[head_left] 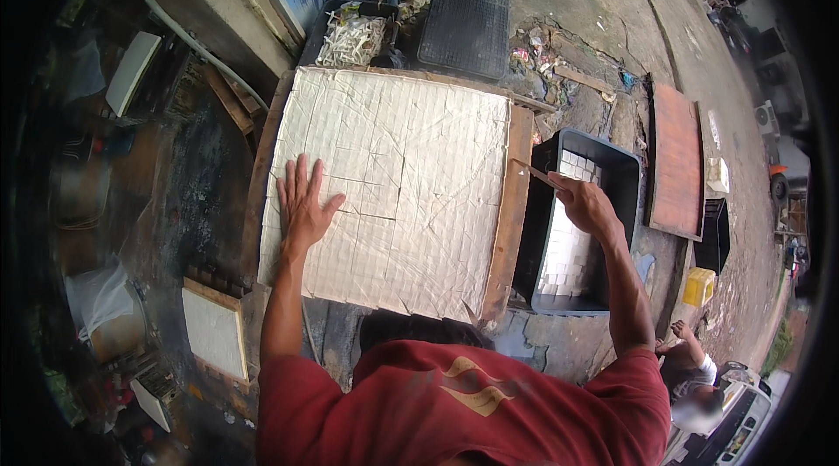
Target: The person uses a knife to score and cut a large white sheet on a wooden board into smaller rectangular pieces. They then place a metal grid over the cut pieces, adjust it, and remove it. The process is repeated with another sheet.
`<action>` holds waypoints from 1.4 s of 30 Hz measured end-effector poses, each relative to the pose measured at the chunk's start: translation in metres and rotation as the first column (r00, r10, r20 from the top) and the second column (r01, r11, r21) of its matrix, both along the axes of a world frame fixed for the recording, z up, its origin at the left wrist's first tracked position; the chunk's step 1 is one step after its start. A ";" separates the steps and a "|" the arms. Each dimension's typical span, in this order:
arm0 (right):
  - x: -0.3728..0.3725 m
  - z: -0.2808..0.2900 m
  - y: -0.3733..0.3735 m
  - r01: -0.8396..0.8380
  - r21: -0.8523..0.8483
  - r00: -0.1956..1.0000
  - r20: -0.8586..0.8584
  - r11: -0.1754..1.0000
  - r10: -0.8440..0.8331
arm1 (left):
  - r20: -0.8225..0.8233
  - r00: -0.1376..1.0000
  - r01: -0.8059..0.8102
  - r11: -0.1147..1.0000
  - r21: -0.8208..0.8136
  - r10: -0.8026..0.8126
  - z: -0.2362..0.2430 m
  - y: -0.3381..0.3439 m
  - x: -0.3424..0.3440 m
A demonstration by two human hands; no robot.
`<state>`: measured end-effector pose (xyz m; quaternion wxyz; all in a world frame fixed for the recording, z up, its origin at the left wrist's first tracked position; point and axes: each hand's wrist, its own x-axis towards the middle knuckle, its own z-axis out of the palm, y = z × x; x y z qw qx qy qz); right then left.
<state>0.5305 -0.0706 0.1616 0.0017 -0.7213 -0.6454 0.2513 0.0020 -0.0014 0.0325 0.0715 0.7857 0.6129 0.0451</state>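
Note:
A large cream-white slab (446,195), scored into a grid of small squares and covered in creases, lies on a wooden board (516,213) in front of me. My left hand (306,204) rests on the slab's left part, fingers spread flat. My right hand (584,204) grips a thin flat stick-like tool (542,176); its tip is by the board's right edge, just off the slab. To the right, below that hand, a dark grey plastic bin (625,287) holds loose white square pieces (559,269).
Beyond the slab stand a crate of pale scraps (350,38) and a black tray (463,29). A framed white panel (210,335) lies lower left. A rust-coloured board (675,169) and yellow container (699,287) are rightward. Another person (690,352) is at lower right.

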 end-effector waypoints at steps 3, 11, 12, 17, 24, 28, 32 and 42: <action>0.008 0.005 0.003 0.141 0.032 0.988 -0.069 0.990 -0.138 | -0.035 0.999 -0.009 0.999 -0.053 0.007 0.001 -0.003 0.001; -0.038 -0.071 0.116 0.068 0.297 0.988 -0.154 0.952 -0.023 | -0.022 1.000 0.020 0.997 -0.068 -0.021 0.005 0.002 -0.008; -0.041 -0.075 0.125 0.033 0.320 0.991 -0.134 0.947 0.011 | 0.009 0.999 0.037 0.999 -0.034 -0.036 0.006 0.003 -0.009; -0.036 -0.066 0.128 -0.018 0.287 0.989 -0.134 0.958 0.058 | 0.011 0.999 0.039 0.998 0.041 -0.040 0.003 0.002 -0.005; 0.030 -0.021 0.069 -0.083 0.025 0.997 0.007 0.996 0.083 | 0.068 0.996 0.064 0.998 0.022 -0.065 0.007 -0.003 -0.004; 0.032 -0.036 0.019 0.284 0.216 0.933 -0.285 0.934 -0.218 | -0.036 0.992 -0.126 0.990 -0.071 0.124 0.036 -0.009 0.042; -0.050 -0.122 -0.027 0.777 -0.127 0.206 -0.874 0.617 -0.440 | 0.360 0.899 0.244 0.968 0.065 -0.250 0.036 0.009 0.157; -0.101 -0.180 -0.052 0.833 0.297 0.452 -0.852 0.468 -0.263 | 0.294 0.901 0.346 0.937 -0.041 -0.320 0.008 0.107 0.160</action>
